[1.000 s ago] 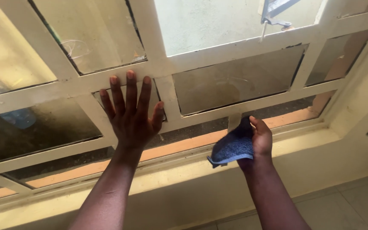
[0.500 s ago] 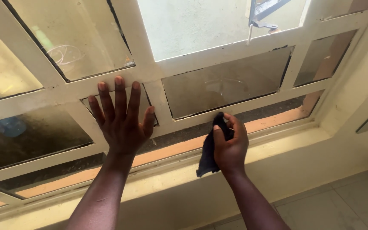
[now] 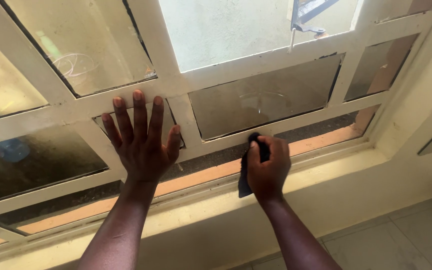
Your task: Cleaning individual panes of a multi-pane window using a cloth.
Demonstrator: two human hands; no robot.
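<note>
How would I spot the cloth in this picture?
Find the cream window frame, then follow its bottom rail rightward to the right hand. The cloth is bunched under that hand's fingers, the only dark blue thing against the pale frame.

An ordinary room indoors, likely a home: a cream-painted window frame with many small glass panes, a plastered sill beneath, and a pale tiled floor.
</note>
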